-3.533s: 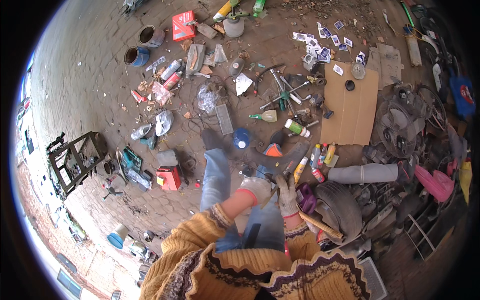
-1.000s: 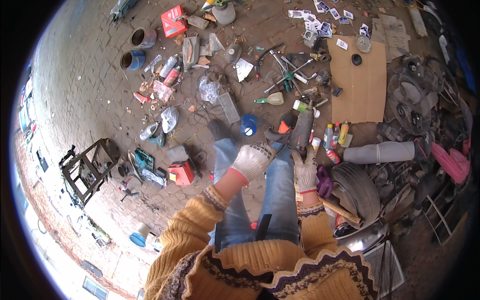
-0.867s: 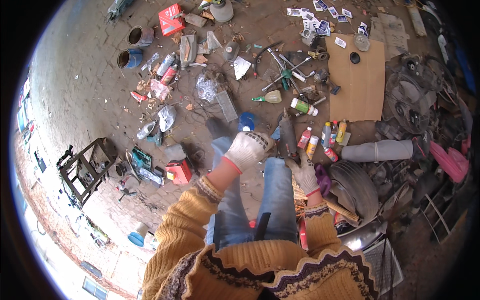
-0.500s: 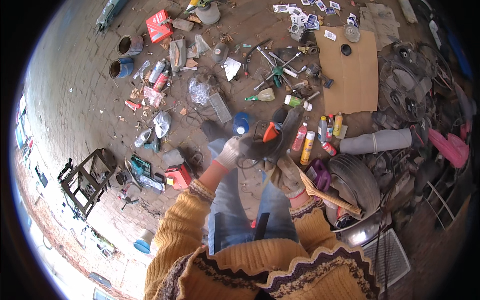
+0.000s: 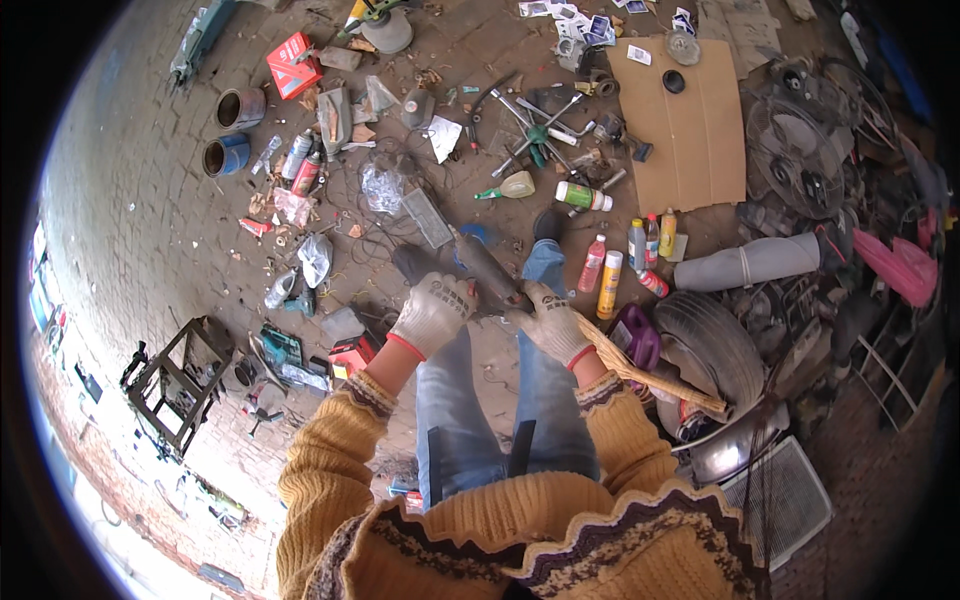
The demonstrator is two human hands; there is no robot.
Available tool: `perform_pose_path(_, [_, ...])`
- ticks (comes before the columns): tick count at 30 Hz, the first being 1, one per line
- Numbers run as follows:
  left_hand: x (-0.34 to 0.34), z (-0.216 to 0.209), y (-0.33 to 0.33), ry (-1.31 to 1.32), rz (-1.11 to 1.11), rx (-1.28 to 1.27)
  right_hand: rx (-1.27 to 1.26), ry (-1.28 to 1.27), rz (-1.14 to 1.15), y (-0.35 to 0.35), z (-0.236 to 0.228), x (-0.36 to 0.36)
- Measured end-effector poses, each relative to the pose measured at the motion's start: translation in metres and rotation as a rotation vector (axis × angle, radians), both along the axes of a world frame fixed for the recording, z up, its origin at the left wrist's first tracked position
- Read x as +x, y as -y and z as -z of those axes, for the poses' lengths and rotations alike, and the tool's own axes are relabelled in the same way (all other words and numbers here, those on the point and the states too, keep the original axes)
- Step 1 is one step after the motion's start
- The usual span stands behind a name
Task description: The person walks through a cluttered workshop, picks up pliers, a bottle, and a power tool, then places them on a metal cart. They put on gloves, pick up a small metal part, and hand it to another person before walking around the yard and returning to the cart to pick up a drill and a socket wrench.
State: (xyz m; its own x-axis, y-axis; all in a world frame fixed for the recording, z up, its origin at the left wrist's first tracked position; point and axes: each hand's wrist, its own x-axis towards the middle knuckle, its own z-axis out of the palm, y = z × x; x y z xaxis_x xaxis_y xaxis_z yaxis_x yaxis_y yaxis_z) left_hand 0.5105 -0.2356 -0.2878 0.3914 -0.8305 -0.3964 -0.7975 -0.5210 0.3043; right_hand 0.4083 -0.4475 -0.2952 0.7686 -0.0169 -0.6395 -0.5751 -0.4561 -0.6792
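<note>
Both my hands wear white knit gloves with red cuffs and meet above my knees. Between them is a dark grey elongated part, its narrow end tilted up and away to the left; its kind is unclear. My left hand closes on its near left side, with a bit of red showing by the fingers. My right hand grips the near right end, fingertips partly hidden. Behind the part, a blue container is mostly covered.
Ahead lie a cross wheel wrench, a green-and-white bottle and flat cardboard. At right are several bottles, a tire and a rolled grey sheet. A metal frame and a red box sit left.
The dark part has turned; its long end now points up-left instead of up-right, and its orange patch no longer shows. My hands have moved apart slightly. The view has shifted a little.
</note>
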Motion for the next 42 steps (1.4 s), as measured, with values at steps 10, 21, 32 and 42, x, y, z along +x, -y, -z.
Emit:
perform_pose_path(10, [-0.026, 0.016, -0.014, -0.793, -0.922, -0.411, 0.659, -0.447, 0.377, 0.031, -0.019, 0.022])
perform_pose_path(21, [-0.067, 0.12, -0.01, -2.147, -1.594, -0.373, 0.456, -0.25, 0.052, 0.047, 0.171, 0.019])
perform_pose_path(32, [-0.14, 0.274, -0.004, -2.016, -1.926, -1.189, -0.172, -0.372, 1.217, 0.185, 0.514, -0.036])
perform_pose_path(42, [-0.119, 0.301, 0.002, -1.862, -2.054, -1.271, -0.014, 0.065, 1.132, 0.13, 0.449, 0.024])
